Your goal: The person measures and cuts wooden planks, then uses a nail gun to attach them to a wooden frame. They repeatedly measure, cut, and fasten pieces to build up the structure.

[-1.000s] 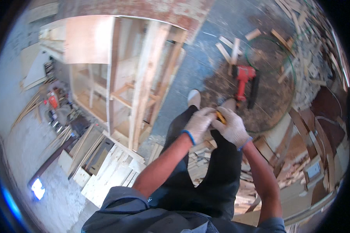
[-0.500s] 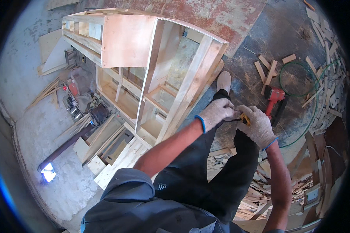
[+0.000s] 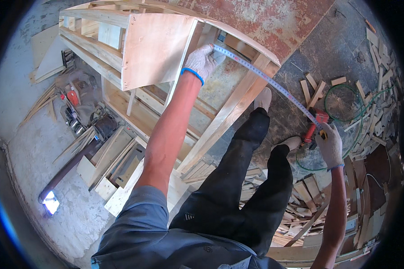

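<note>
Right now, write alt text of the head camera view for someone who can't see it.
A person holds a pulled-out tape measure between gloved hands, the left hand over a wooden frame, the right hand out to the right. Beside the right hand, a red power tool lies on the floor, with scrap wood around.

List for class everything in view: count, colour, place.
tape measure: 1, white and yellow, centre to right
wooden frame: 1, pale, upper left to centre
plywood panel: 1, pinkish, on wooden frame
nail gun: 1, red, centre right
hose: 1, green, right
wood offcuts: many, pale, right
wood strips: several, pale, left
shoes: 2, pale, centre right
trousers: 1, black, lower centre
shirt: 1, grey, bottom
left hand: 1, white glove, tape measure's end
right hand: 1, white glove, tape measure's case
</note>
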A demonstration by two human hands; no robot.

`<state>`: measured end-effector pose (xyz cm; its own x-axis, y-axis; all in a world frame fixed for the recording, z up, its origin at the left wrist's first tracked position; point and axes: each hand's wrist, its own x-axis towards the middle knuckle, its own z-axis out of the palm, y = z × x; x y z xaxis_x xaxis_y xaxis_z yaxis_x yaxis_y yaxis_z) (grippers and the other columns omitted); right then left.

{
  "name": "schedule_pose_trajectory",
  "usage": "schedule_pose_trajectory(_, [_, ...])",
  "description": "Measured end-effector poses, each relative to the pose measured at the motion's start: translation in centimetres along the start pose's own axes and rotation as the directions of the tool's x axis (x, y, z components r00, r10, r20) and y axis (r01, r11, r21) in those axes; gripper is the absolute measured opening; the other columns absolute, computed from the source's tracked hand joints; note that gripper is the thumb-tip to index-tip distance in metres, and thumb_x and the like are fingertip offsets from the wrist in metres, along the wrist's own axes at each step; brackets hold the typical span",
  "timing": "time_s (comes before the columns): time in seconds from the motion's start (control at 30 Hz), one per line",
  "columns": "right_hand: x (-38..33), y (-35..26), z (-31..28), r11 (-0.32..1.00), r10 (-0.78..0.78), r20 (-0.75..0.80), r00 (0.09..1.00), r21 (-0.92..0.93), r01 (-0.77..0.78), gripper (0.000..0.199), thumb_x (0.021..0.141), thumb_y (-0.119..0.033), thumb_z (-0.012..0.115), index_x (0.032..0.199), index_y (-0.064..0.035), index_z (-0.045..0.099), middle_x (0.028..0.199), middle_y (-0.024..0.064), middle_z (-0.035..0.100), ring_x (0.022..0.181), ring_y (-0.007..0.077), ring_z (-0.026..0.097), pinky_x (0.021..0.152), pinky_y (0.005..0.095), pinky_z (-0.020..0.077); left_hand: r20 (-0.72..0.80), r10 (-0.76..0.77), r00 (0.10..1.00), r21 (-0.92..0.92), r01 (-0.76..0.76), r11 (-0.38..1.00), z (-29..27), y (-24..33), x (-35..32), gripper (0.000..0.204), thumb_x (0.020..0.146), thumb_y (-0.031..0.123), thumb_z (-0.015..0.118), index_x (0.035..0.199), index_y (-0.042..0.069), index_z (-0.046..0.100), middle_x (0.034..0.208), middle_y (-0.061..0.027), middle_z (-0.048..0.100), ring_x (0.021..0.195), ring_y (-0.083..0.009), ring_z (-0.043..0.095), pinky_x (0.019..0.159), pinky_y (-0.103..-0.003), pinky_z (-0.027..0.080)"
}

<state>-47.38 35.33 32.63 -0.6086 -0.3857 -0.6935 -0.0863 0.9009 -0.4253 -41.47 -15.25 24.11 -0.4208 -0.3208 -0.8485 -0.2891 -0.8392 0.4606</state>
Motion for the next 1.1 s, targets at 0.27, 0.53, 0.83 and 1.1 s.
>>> schedule_pose_trajectory(0.27, [4.1,-4.9,-0.6,0.997,0.072,0.012,0.997,-0.039,-0.071,0.041,0.085,-0.016,0.071,0.124,-0.0058,0.071,0.115,0.0167,0.066,0.105,0.0345,0.068,0.092,0.0411,0.0533,-0.064,0.127,0.990,0.052,-0.124,0.991,1.5,0.4,4.3,0.011,0.101,0.005,0.055,0.108,0.001,0.062,0.102,-0.0168,0.068,0.085,-0.0287,0.069,0.078,-0.049,0.065])
schedule_pose_trajectory(0.53, [5.8,-5.9,0.5,0.999,0.053,0.025,0.998,0.001,-0.053,0.041,0.084,-0.019,0.072,0.123,-0.0057,0.071,0.110,0.0177,0.067,0.104,0.0356,0.067,0.092,0.0422,0.0528,0.028,0.103,0.994,0.312,-0.107,0.944,1.7,0.7,6.2,0.020,0.103,0.020,0.057,0.117,0.006,0.062,0.102,-0.0130,0.070,0.087,-0.0292,0.072,0.076,-0.049,0.063])
schedule_pose_trajectory(0.83, [7.6,-4.7,1.9,0.999,-0.024,-0.049,0.998,-0.035,0.022,0.042,0.085,-0.022,0.072,0.124,-0.0059,0.070,0.106,0.0184,0.067,0.098,0.0370,0.069,0.087,0.0431,0.0545,0.032,0.125,0.992,0.438,-0.126,0.890,2.5,2.0,5.9,0.023,0.105,0.020,0.056,0.120,0.005,0.063,0.106,-0.0153,0.072,0.088,-0.0323,0.074,0.078,-0.050,0.063])
schedule_pose_trajectory(1.1, [8.1,-4.4,1.5,0.999,0.016,-0.020,1.000,-0.034,-0.017,0.039,0.088,-0.021,0.069,0.125,-0.0077,0.070,0.108,0.0168,0.066,0.098,0.0363,0.069,0.087,0.0434,0.0546,0.031,0.127,0.991,0.404,-0.128,0.906,2.3,1.8,5.9,0.019,0.106,0.020,0.056,0.119,0.008,0.063,0.104,-0.0122,0.072,0.090,-0.0303,0.072,0.084,-0.048,0.058])
